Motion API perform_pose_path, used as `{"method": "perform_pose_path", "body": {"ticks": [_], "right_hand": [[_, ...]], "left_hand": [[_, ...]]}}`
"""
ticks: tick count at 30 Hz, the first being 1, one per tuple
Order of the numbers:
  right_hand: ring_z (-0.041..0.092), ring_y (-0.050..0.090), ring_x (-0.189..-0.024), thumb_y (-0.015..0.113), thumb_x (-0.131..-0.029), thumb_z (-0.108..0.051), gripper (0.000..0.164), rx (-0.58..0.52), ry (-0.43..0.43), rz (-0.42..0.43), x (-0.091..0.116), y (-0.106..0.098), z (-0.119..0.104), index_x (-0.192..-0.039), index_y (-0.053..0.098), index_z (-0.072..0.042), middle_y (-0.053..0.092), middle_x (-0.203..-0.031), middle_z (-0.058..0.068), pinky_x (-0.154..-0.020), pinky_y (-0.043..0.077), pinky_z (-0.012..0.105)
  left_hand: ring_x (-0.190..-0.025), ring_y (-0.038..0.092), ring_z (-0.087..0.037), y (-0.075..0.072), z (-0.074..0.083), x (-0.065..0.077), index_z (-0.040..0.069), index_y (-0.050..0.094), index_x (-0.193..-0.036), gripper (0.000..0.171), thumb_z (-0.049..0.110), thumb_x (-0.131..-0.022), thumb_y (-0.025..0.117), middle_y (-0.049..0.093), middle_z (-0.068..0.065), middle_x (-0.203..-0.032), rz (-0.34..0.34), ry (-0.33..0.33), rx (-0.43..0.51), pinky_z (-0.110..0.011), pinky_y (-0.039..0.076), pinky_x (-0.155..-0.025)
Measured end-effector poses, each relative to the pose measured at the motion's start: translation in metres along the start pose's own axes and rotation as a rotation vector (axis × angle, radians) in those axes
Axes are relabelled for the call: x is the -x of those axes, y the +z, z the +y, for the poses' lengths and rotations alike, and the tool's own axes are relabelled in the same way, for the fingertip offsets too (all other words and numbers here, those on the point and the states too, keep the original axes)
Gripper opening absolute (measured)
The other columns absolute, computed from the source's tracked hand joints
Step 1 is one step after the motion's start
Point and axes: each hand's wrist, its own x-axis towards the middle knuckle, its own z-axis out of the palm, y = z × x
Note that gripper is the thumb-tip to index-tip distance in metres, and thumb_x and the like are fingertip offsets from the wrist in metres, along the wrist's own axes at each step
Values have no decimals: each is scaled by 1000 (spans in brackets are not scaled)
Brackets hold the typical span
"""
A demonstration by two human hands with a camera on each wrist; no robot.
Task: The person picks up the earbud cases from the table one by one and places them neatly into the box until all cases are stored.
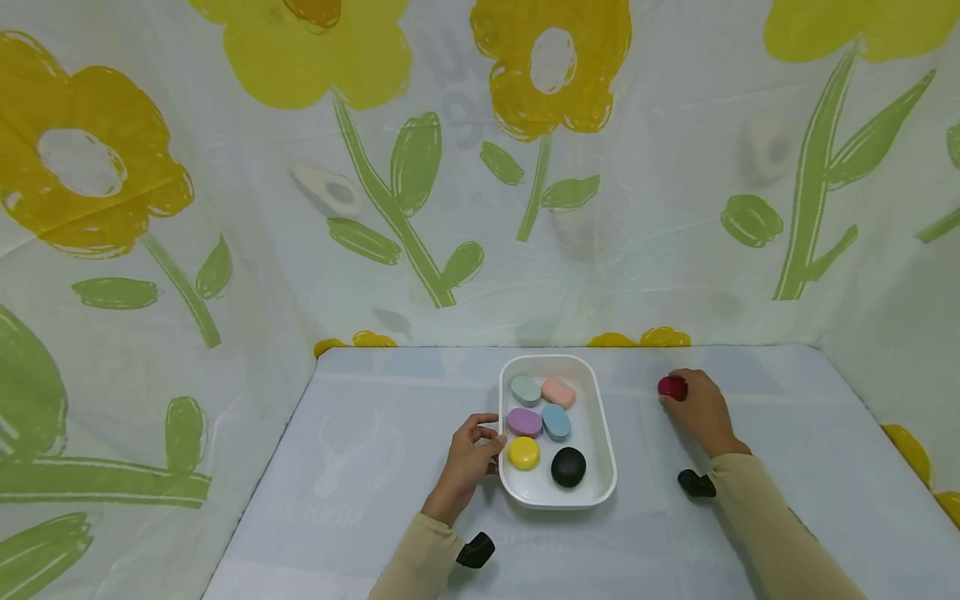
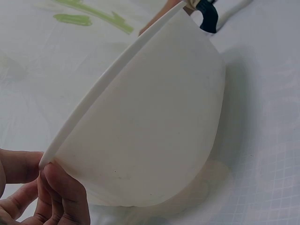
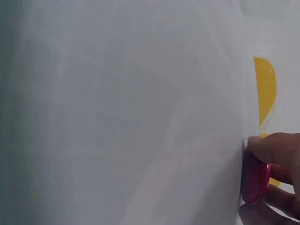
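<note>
My left hand (image 1: 470,457) pinches the left rim of a white tray (image 1: 603,454), thumb and fingers on either side of the edge in the left wrist view. Inside the tray lie several smooth, soap-like pieces: pale green (image 1: 526,390), pink (image 1: 558,392), purple (image 1: 524,422), blue (image 1: 557,422), yellow (image 1: 523,453) and black (image 1: 568,467). To the right of the tray, my right hand (image 1: 703,412) grips a red soap-like piece (image 1: 670,388) between thumb and fingers. In the right wrist view this red piece (image 3: 256,180) stands on edge, right at the table surface.
The white-covered table (image 1: 352,467) has faint printed markings at its left. Behind it hangs a pale sheet (image 1: 660,208) with large yellow flowers and green stems, enclosing the sides too. Black wrist devices (image 1: 476,551) sit at both sleeves.
</note>
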Motion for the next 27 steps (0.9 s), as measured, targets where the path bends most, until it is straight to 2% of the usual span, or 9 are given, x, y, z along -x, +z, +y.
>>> {"method": "perform_pose_path", "body": {"ticks": [4, 7, 16, 22, 27], "right_hand": [[53, 50, -117, 77, -95, -6, 52, -9, 35, -24, 3, 0, -12, -136, 54, 15, 53, -133, 39, -103, 48, 69], [51, 52, -117, 79, -94, -7, 53, -26, 19, -15, 7, -2, -24, -137, 55, 14, 54, -133, 37, -102, 50, 67], [48, 58, -118, 83, -91, -5, 57, -80, -96, -7, 20, -13, -80, -139, 57, 10, 59, -134, 32, -97, 57, 60], [45, 61, -117, 85, -88, -1, 58, -127, -188, -51, 34, -14, -113, -139, 58, 8, 62, -131, 28, -96, 58, 59], [40, 66, -111, 86, -86, 0, 54, -158, -267, -118, 47, -7, -132, -134, 62, 7, 66, -126, 23, -93, 60, 56]], "left_hand": [[-71, 60, -18, 0, 0, 1, -1, 54, -142, 42, 6, -103, 67, 59, -9, -103, -11, 3, 13, -26, 56, -60], [-71, 60, -18, -1, 1, 1, -1, 54, -143, 42, 6, -103, 67, 59, -8, -103, -13, 1, 16, -26, 56, -60], [-71, 59, -17, -1, 3, 2, -1, 54, -142, 42, 6, -103, 67, 59, -9, -104, -12, -5, 15, -26, 56, -61], [-70, 59, -17, -2, 2, 1, -1, 54, -142, 42, 5, -103, 67, 59, -9, -103, -16, 2, 19, -26, 56, -60], [-70, 60, -18, -2, 1, 1, -2, 53, -143, 42, 5, -104, 66, 60, -9, -103, -22, 7, 21, -27, 56, -60]]}}
